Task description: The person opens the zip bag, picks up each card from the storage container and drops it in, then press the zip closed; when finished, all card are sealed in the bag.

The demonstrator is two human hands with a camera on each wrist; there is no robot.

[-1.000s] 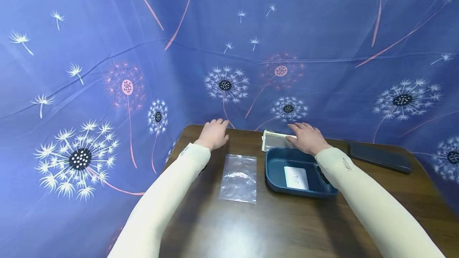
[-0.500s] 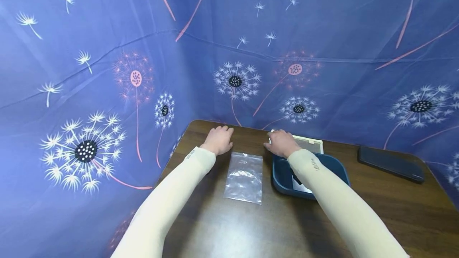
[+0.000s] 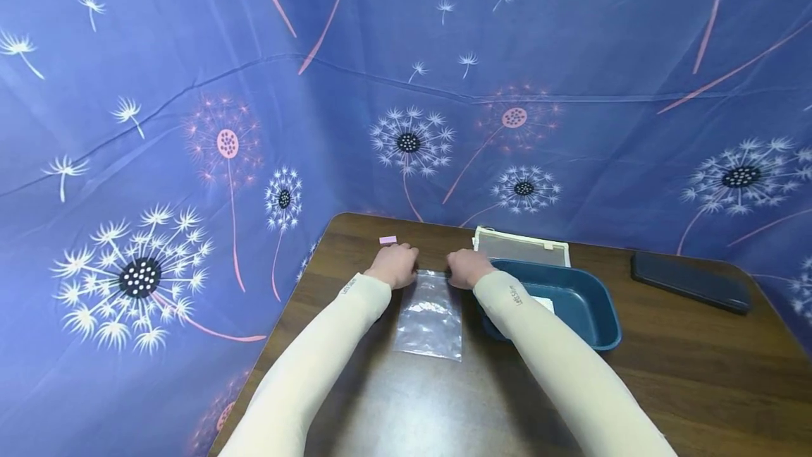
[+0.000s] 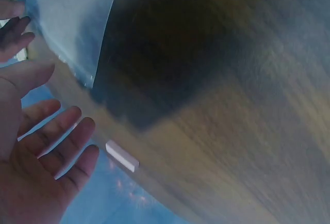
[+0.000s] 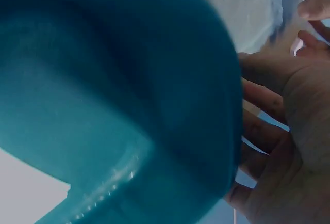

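A clear plastic zip bag [image 3: 430,319] lies flat on the wooden table between my two hands. My left hand [image 3: 396,266] is at its upper left corner; in the left wrist view the fingers [image 4: 67,136] are loosely bent, apart from the bag, and hold nothing. Just beyond that hand sits a small pale pink block [image 3: 388,240]. On the other side, my right hand [image 3: 468,268] is by the bag's upper right corner, next to the dark teal tray [image 3: 580,302]. The right wrist view shows its fingers [image 5: 263,128] relaxed behind the tray's rim; whether they touch it is unclear.
Inside the tray lies a white paper card [image 3: 543,304], partly covered by my right sleeve. Behind it is a mesh pouch with a cream zip edge [image 3: 523,249]. A flat black case [image 3: 691,282] rests at the right. Patterned blue cloth [image 3: 406,90] hangs behind the table.
My right hand has moved left from above the tray and pouch to the bag's top corner. My left hand has come slightly nearer the bag, uncovering the pink block.
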